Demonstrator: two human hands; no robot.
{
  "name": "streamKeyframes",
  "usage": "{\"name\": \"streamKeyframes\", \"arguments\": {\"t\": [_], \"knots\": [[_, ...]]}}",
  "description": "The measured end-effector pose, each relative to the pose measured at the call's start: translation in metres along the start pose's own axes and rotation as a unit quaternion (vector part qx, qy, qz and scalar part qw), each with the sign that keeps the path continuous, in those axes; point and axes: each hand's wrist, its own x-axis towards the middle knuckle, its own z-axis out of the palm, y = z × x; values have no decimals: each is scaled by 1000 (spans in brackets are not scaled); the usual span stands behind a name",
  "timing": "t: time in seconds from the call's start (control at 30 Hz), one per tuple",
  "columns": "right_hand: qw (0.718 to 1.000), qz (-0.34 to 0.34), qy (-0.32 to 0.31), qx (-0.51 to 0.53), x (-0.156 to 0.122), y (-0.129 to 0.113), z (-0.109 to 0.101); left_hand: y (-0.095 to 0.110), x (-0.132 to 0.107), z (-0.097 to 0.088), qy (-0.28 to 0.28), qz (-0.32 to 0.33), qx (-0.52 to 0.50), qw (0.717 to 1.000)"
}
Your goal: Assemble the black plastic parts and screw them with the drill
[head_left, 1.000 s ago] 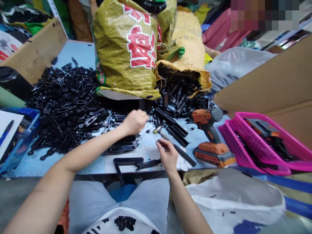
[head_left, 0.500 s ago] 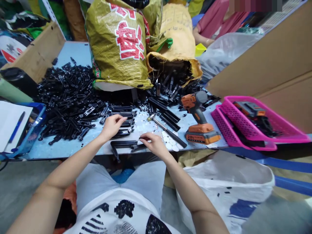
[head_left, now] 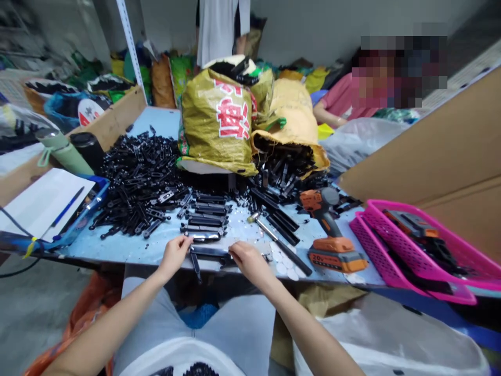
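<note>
With our left hand (head_left: 175, 257) and right hand (head_left: 249, 262) we pinch opposite ends of a black bar (head_left: 211, 253) at the near edge of the table (head_left: 125, 250). Beyond it we see similar black parts (head_left: 206, 221) in a row, a hammer (head_left: 282, 245) and an orange drill (head_left: 332, 234) to the right.

Bench (head_left: 129, 250): tray (head_left: 100, 193) far left with paper (head_left: 43, 201) on it, pen (head_left: 68, 206) on the paper, flask (head_left: 64, 149) and cup (head_left: 86, 146) behind; pile (head_left: 136, 180) right of these. Row of parts (head_left: 206, 220) mid-front, bag (head_left: 207, 130) behind, sack (head_left: 295, 112) right of bag. Bar (head_left: 211, 251) before the row, between left hand (head_left: 175, 255) and right hand (head_left: 248, 262); rightward come hammer (head_left: 285, 251), drill (head_left: 332, 253), then baskets (head_left: 395, 237), cardboard (head_left: 438, 151) behind them.
</note>
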Motion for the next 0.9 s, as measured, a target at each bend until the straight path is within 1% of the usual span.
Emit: {"name": "streamKeyframes", "arguments": {"t": [0.1,0.17,0.23,0.4,0.53,0.63,0.7,0.77,0.8,0.83,0.9], "knots": [[1000,-11,12,1,-2,4,4,6,-2,2,-31,39,39,998],[1000,-20,18,6,-3,6,5,8,-1,5,-48,50,55,996],[999,-25,25,13,-4,7,4,5,1,7,-52,42,72,995],[998,-14,38,45,-8,10,1,-9,2,13,-42,-15,117,992],[997,-16,22,77,-16,22,9,-5,-5,8,-42,0,132,990],[995,-28,42,83,-23,28,17,1,-15,1,-32,8,147,989],[993,-47,79,72,-24,23,21,4,-25,-2,-36,6,172,984],[988,-75,119,69,-17,9,24,6,-37,-1,-39,-4,221,974],[984,-93,130,73,-11,0,26,7,-43,1,-41,-13,254,966],[982,-112,130,77,-4,-11,29,8,-50,4,-45,-26,289,956],[981,-150,101,72,14,-29,35,12,-60,13,-67,-49,350,933]]}}
